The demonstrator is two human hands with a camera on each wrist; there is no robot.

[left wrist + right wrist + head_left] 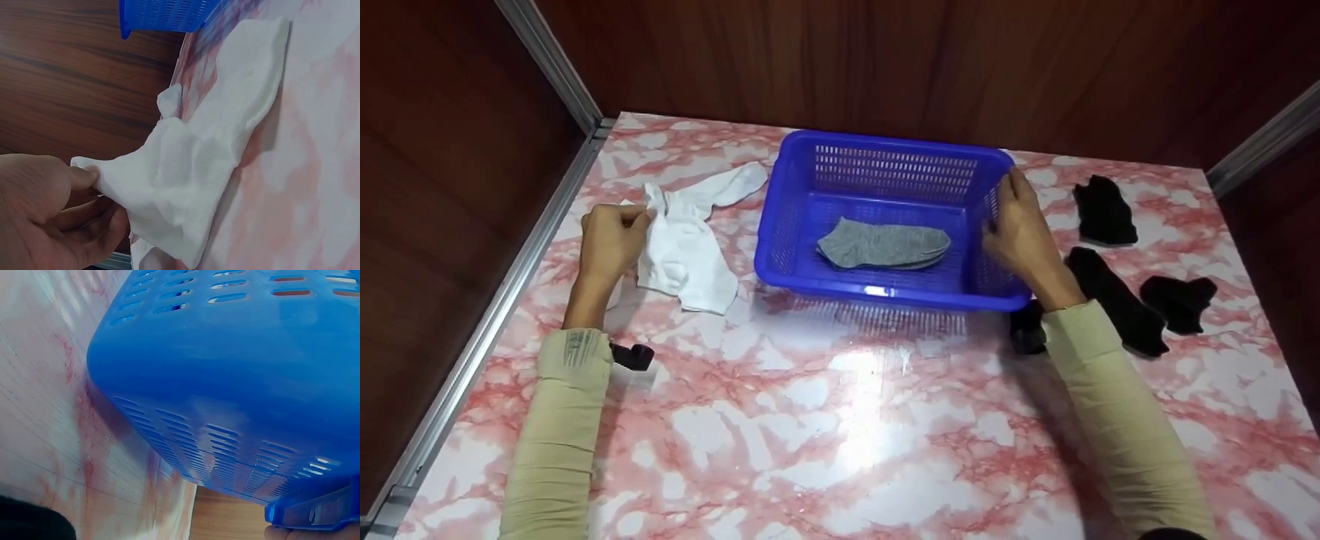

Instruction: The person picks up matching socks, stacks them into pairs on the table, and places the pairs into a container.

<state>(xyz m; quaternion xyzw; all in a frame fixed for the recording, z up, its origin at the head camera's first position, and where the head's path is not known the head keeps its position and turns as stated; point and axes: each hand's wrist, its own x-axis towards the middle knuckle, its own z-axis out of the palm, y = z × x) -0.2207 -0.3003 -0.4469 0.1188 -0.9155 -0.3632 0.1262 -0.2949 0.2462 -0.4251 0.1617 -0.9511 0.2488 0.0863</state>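
My left hand [611,240] pinches an edge of one of the white socks [684,251] left of the basket. In the left wrist view, thumb and fingers hold a raised corner of the white sock [169,169], while the rest slopes down to the table. The right hand [1021,229] grips the right rim of a blue plastic basket [840,285]. Inside the basket lies a pair of grey ankle socks [885,244], one over the other. In the right wrist view the basket [225,371] fills most of the picture, with fingertips [309,534] at its rim.
Several black socks lie on the right: a far one [1105,211], a long one [1117,304], a bent one [1177,302] and one [1026,328] partly behind the right forearm. Dark wood panels [885,67] border the marbled table [780,420].
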